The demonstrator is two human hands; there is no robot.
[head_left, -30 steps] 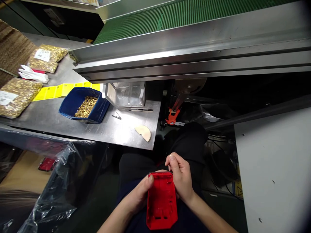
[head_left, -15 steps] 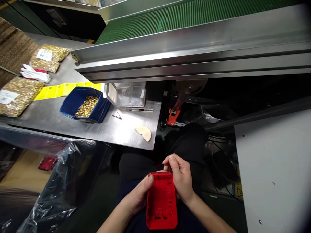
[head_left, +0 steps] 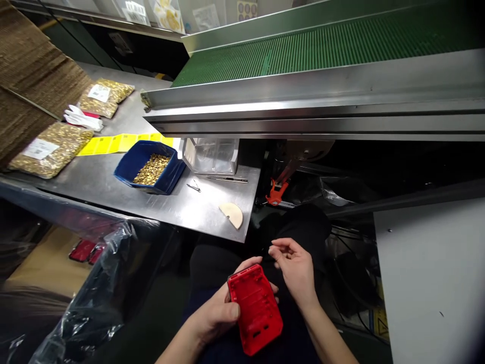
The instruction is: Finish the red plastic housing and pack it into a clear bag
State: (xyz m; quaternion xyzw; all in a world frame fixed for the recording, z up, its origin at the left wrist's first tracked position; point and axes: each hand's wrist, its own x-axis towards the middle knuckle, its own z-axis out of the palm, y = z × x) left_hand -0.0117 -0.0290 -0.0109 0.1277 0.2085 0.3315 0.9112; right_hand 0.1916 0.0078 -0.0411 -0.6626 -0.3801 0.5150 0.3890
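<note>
From the head view, the person sits with a red moulded plastic housing held over the lap, low in the middle of the picture. The left hand has it in a closed grip, thumb across the near left edge and fingertips showing past the far right edge, the housing tilted with its open, ribbed side up. The right hand is just beside the housing's top right corner but apart from it; thumb and forefinger are pinched together at the tips, the other fingers loosely curled. Whether anything small sits in that pinch I cannot tell.

Beyond the knees stands a brushed steel counter. On it sits a dark blue plastic bin holding small brass-coloured parts, just beside a clear plastic box. A pale half-round flat piece lies near the counter's front corner, a thin metal tool lies in front of the clear box, and a small metal clip lies near it. A strip of yellow labels runs behind the bin; its print is too small to read. Farther left lie clear bags of brass-coloured parts with white printed labels, unreadable too, and a white glove. A green ribbed conveyor belt in a steel frame runs above. Lower left, black plastic sheeting drapes beside a carton with more red pieces.
</note>
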